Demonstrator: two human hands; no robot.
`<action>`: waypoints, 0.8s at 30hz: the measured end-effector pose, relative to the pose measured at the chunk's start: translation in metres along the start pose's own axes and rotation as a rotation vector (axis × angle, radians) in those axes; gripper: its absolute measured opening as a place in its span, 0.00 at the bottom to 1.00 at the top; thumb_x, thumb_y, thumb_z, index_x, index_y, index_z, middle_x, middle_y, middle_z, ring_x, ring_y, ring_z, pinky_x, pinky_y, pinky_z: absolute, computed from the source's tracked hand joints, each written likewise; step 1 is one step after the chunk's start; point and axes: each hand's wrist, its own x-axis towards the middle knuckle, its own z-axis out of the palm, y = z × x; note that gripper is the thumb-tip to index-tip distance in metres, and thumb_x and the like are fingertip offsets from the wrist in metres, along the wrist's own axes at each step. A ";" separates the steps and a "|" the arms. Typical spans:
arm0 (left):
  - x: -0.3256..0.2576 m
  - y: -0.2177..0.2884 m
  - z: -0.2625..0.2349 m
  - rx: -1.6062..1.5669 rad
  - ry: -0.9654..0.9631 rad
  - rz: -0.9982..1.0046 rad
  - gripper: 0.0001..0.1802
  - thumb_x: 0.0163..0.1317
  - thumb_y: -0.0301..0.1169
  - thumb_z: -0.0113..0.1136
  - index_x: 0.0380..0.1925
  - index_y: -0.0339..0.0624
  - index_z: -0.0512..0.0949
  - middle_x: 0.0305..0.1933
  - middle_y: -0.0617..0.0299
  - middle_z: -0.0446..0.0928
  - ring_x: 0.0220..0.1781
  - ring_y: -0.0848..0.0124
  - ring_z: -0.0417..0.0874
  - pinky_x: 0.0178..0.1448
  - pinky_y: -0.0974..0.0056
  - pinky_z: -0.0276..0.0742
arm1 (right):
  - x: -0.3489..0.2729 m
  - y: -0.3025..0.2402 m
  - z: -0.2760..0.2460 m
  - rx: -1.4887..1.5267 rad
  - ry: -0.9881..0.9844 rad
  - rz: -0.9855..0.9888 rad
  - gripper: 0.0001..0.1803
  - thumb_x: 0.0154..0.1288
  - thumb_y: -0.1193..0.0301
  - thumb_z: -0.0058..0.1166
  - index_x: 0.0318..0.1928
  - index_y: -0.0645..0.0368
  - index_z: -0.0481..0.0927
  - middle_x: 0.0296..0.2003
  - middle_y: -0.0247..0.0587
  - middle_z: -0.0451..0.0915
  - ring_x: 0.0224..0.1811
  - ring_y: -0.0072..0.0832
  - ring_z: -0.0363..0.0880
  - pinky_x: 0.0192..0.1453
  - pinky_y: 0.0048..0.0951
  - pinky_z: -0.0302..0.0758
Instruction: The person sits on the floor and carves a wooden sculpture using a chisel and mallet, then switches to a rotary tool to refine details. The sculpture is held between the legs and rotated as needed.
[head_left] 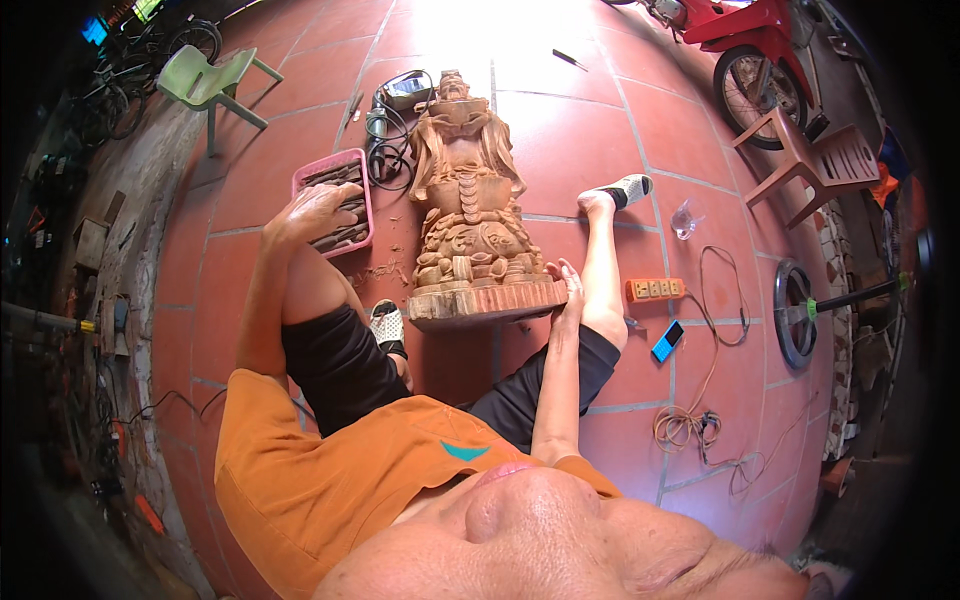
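A carved wooden statue (pixel 470 205) of a robed, bearded figure is in front of me, its thick base (pixel 488 303) towards me. My right hand (pixel 568 285) rests against the right end of the base, fingers stretched out. To the left, my left hand (pixel 318 210) is over a pink plastic basket (pixel 369 205) full of slim, dark-brown carving tools (pixel 335 173). Its fingers are apart and reach over the tools; nothing shows gripped in them, though the fingertips are partly hard to make out.
Behind the basket lie a corded power tool (pixel 376 125) and a grey box (pixel 405 90). At right are an orange power strip (pixel 655 289), blue phone (pixel 667 341), coiled cord (pixel 680 428) and wheel (pixel 796 315). Plastic chairs (pixel 205 80) and a red motorbike (pixel 755 35) stand farther off.
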 end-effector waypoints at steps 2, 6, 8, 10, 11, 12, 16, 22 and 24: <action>0.001 0.000 0.000 0.007 -0.001 0.004 0.28 0.61 0.36 0.66 0.62 0.48 0.74 0.44 0.48 0.82 0.47 0.52 0.82 0.54 0.51 0.76 | 0.002 0.001 -0.002 -0.002 -0.006 -0.005 0.13 0.75 0.71 0.52 0.56 0.61 0.77 0.42 0.46 0.85 0.42 0.31 0.83 0.49 0.32 0.82; 0.000 -0.004 0.002 0.012 0.014 0.027 0.28 0.61 0.36 0.67 0.62 0.48 0.74 0.44 0.48 0.82 0.46 0.52 0.82 0.53 0.51 0.76 | 0.003 0.002 -0.003 -0.018 -0.039 0.000 0.15 0.75 0.70 0.52 0.57 0.63 0.75 0.44 0.48 0.85 0.46 0.33 0.83 0.53 0.32 0.81; 0.001 -0.004 0.003 0.001 0.012 0.028 0.28 0.61 0.35 0.67 0.62 0.48 0.74 0.44 0.48 0.82 0.46 0.53 0.82 0.53 0.51 0.76 | 0.003 0.002 -0.005 -0.016 -0.036 0.001 0.15 0.75 0.70 0.52 0.57 0.63 0.75 0.44 0.48 0.85 0.46 0.33 0.84 0.52 0.31 0.82; 0.000 -0.003 0.002 0.001 0.012 0.028 0.29 0.60 0.35 0.67 0.62 0.48 0.74 0.44 0.48 0.82 0.46 0.53 0.82 0.53 0.51 0.76 | 0.004 0.004 -0.006 -0.021 -0.042 -0.006 0.14 0.75 0.70 0.52 0.57 0.62 0.75 0.44 0.48 0.85 0.46 0.33 0.84 0.52 0.31 0.82; -0.001 -0.003 0.002 0.005 0.014 0.030 0.29 0.60 0.35 0.67 0.62 0.48 0.74 0.44 0.48 0.82 0.45 0.53 0.82 0.53 0.51 0.76 | 0.004 0.005 -0.007 -0.029 -0.048 -0.013 0.14 0.75 0.70 0.52 0.57 0.62 0.75 0.44 0.48 0.85 0.46 0.33 0.84 0.52 0.31 0.82; -0.001 -0.002 0.001 0.009 0.015 0.033 0.29 0.60 0.35 0.67 0.62 0.48 0.74 0.44 0.48 0.82 0.45 0.53 0.82 0.53 0.51 0.76 | 0.005 0.005 -0.007 -0.037 -0.054 -0.023 0.14 0.75 0.70 0.51 0.57 0.62 0.75 0.44 0.48 0.85 0.46 0.33 0.84 0.51 0.31 0.82; 0.000 -0.001 0.000 0.009 0.009 0.020 0.29 0.60 0.35 0.66 0.62 0.47 0.74 0.43 0.48 0.82 0.45 0.53 0.82 0.52 0.51 0.76 | 0.008 0.007 -0.009 0.003 -0.026 -0.011 0.13 0.75 0.71 0.52 0.56 0.62 0.77 0.43 0.47 0.85 0.44 0.32 0.84 0.50 0.31 0.82; 0.000 -0.002 0.002 -0.001 0.003 0.003 0.28 0.61 0.36 0.65 0.62 0.47 0.74 0.40 0.47 0.81 0.45 0.53 0.82 0.51 0.51 0.76 | 0.002 0.002 -0.005 -0.026 -0.006 -0.002 0.14 0.75 0.70 0.53 0.56 0.62 0.77 0.42 0.47 0.85 0.43 0.32 0.84 0.49 0.33 0.82; 0.000 -0.001 0.001 0.004 -0.003 -0.009 0.29 0.61 0.36 0.65 0.63 0.47 0.74 0.42 0.47 0.82 0.47 0.52 0.83 0.53 0.51 0.76 | 0.000 0.000 -0.001 -0.022 0.002 0.005 0.14 0.75 0.71 0.52 0.56 0.62 0.77 0.42 0.47 0.85 0.43 0.32 0.84 0.49 0.33 0.82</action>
